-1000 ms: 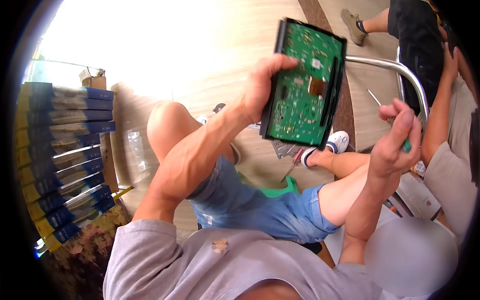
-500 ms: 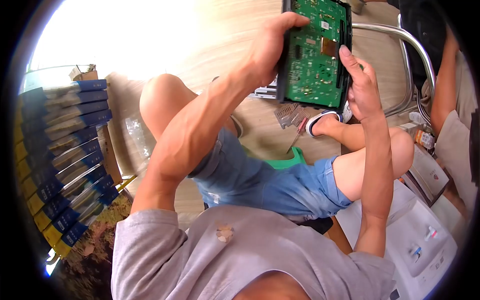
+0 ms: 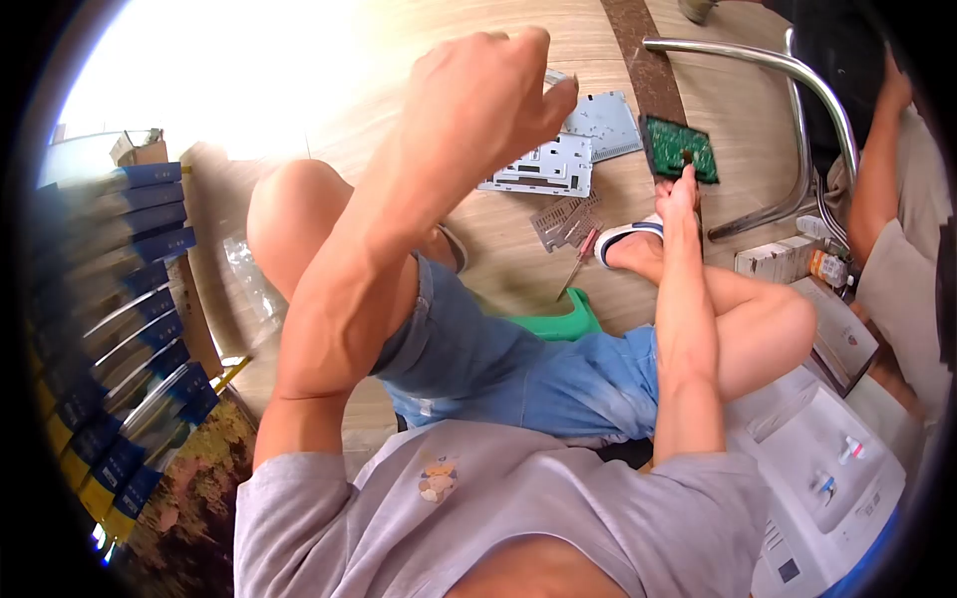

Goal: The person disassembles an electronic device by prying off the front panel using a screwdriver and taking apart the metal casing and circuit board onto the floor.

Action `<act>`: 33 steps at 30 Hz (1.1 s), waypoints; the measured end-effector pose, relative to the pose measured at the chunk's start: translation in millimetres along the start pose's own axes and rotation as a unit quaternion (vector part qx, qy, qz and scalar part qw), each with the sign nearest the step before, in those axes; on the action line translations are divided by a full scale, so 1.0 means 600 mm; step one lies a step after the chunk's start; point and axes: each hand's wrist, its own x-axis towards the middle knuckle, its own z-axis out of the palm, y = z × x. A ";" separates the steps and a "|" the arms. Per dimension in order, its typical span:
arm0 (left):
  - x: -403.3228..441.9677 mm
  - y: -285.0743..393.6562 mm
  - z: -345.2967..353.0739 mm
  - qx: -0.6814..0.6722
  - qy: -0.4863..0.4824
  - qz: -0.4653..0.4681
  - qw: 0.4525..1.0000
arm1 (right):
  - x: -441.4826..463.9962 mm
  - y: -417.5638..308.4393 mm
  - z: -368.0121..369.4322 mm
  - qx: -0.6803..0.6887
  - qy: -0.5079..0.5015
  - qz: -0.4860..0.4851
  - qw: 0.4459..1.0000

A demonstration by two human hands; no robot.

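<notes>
My right hand (image 3: 678, 196) grips the near edge of a green circuit board (image 3: 681, 149) in a dark frame, held out over the floor with its component side up. My left hand (image 3: 488, 88) is raised high and close to the camera, away from the board. Its fingers are curled, and what they hold, if anything, is hidden. Beyond and below it, a light metal plate (image 3: 548, 169) and a bluish metal panel (image 3: 604, 124) lie on the floor.
A perforated metal piece (image 3: 566, 221) and a red-handled screwdriver (image 3: 585, 244) lie near my foot. A green stool (image 3: 570, 321) is between my legs. Blue and yellow boxes (image 3: 155, 214) are stacked left. A chrome chair frame (image 3: 758, 55), a white box (image 3: 832, 468) and another person's arm (image 3: 877, 159) are right.
My left hand has let go of the board and moved left, nearer the camera. My right hand has carried the board away from it, lower and farther off. More of the metal plates shows.
</notes>
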 end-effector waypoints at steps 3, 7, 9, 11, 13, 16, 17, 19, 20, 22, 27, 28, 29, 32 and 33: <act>-0.013 -0.007 -0.007 0.040 -0.085 -0.017 0.995 | 0.004 0.037 -0.018 -0.080 0.093 0.082 0.989; -0.012 -0.024 -0.004 0.024 -0.057 0.008 0.998 | 0.050 0.089 -0.046 -0.064 0.083 0.130 0.986; 0.006 0.013 -0.056 0.055 -0.210 -0.081 0.973 | 0.071 0.108 -0.065 -0.035 0.059 0.146 0.987; 0.034 0.047 -0.084 0.027 -0.311 -0.150 0.938 | 0.080 0.116 -0.073 -0.028 0.049 0.151 0.987; 0.034 0.045 -0.077 0.021 -0.345 -0.148 0.927 | 0.077 0.116 -0.073 -0.049 0.080 0.159 0.983; 0.044 0.051 -0.057 0.061 -0.385 -0.148 0.909 | 0.087 0.133 -0.096 -0.029 0.097 0.176 0.979; 0.049 0.050 -0.054 0.065 -0.410 -0.139 0.899 | 0.087 0.139 -0.105 -0.041 0.103 0.178 0.978; 0.056 0.054 -0.056 0.066 -0.450 -0.129 0.881 | 0.090 0.153 -0.121 -0.063 0.112 0.182 0.975; 0.059 0.056 -0.059 0.062 -0.466 -0.127 0.873 | 0.093 0.162 -0.126 -0.069 0.110 0.179 0.975; 0.056 0.050 -0.057 0.065 -0.443 -0.052 0.893 | 0.098 0.177 -0.139 -0.081 0.108 0.173 0.976; 0.065 0.056 -0.026 0.112 -0.376 -0.119 0.912 | 0.073 0.198 -0.134 -0.139 0.191 0.151 0.960; 0.072 0.064 -0.030 0.106 -0.376 -0.149 0.908 | 0.078 0.205 -0.142 -0.159 0.174 0.140 0.962; 0.068 0.051 -0.035 0.088 -0.366 -0.126 0.918 | 0.093 0.219 -0.156 -0.179 0.156 0.129 0.963; 0.060 0.021 -0.049 0.054 -0.337 -0.067 0.937 | 0.119 0.251 -0.168 -0.298 0.180 0.028 0.937; 0.060 0.018 -0.054 0.054 -0.330 -0.057 0.941 | 0.125 0.254 -0.173 -0.397 0.168 0.009 0.902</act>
